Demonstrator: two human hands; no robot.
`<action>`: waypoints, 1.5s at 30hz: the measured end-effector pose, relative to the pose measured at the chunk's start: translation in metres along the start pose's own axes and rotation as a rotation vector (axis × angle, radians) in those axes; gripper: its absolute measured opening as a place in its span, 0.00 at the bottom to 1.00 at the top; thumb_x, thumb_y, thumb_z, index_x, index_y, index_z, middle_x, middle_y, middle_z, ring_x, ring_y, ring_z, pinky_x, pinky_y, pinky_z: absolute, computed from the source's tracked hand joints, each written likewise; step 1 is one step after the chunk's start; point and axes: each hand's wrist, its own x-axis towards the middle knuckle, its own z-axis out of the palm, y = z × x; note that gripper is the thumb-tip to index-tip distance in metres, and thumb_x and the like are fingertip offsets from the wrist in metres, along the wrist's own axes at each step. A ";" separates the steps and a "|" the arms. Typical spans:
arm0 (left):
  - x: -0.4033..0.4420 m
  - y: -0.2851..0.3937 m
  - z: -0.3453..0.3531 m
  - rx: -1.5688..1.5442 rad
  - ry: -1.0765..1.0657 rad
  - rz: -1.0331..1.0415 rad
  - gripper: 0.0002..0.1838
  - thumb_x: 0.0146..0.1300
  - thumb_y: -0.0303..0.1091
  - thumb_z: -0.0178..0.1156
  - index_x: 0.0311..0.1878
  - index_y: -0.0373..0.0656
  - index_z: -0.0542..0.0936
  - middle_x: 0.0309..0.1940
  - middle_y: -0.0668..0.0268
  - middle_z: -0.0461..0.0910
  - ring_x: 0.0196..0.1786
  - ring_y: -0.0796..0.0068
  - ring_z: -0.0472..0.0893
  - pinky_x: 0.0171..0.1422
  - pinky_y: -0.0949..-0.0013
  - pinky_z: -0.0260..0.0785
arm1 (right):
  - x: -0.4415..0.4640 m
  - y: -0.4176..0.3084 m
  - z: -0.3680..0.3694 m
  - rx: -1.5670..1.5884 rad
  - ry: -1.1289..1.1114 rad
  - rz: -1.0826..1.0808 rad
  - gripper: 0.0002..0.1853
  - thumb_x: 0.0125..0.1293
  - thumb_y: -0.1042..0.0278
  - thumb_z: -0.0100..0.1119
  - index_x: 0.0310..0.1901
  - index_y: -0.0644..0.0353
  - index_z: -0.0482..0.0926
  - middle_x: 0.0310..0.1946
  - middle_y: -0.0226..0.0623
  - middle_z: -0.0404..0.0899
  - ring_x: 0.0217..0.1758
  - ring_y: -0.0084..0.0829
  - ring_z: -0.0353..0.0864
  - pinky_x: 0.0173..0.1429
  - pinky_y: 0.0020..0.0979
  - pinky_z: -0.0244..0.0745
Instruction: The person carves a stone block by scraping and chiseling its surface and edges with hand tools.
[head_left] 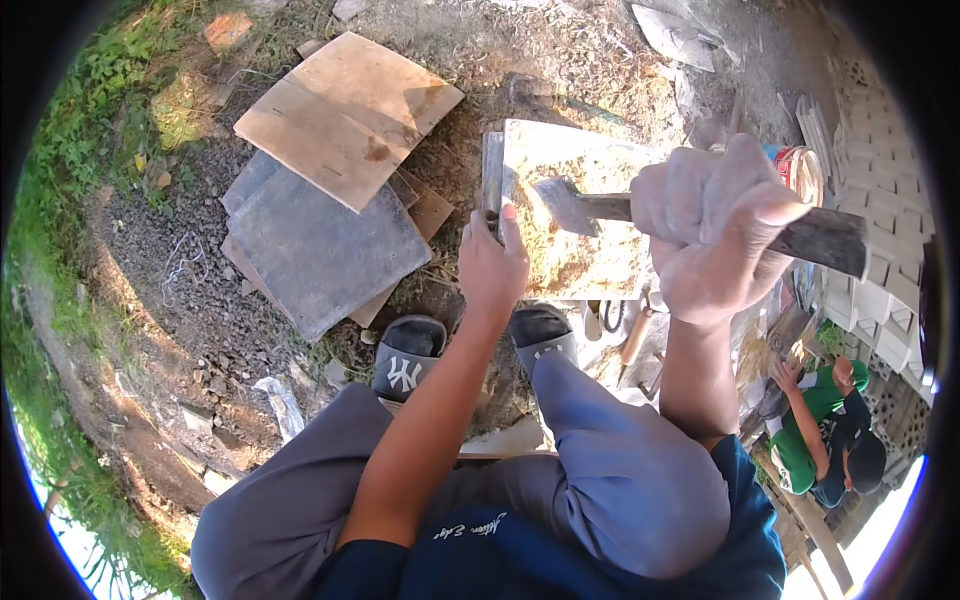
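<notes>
My right hand (pixel 708 225) is wrapped round the dark handle (pixel 822 240) of a hammer, raised close to the camera. The hammer's wide, flat metal head (pixel 568 206) points left, over a pale, dusty block (pixel 600 265) in bright sun. I cannot tell whether head and block touch. At the block's left edge my left hand (pixel 493 262) is closed, thumb and fingers gripping the lower end of a thin grey tile (pixel 492 165) seen nearly edge-on. Part of the tile is hidden by the fingers.
Left of the block lies a pile of square tiles, a tan one (pixel 350 110) over a dark grey one (pixel 325 245). A tool with a wooden handle (pixel 636 338) lies below the block. A paint bucket (pixel 800 172) stands right. Another person (pixel 825 430) squats at lower right.
</notes>
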 end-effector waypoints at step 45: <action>0.005 -0.025 0.014 0.018 0.030 0.130 0.28 0.78 0.53 0.42 0.46 0.32 0.74 0.40 0.42 0.80 0.46 0.37 0.79 0.51 0.44 0.69 | -0.009 0.043 0.011 -0.621 -0.047 -0.322 0.08 0.68 0.76 0.60 0.46 0.67 0.82 0.18 0.36 0.72 0.17 0.27 0.68 0.24 0.29 0.64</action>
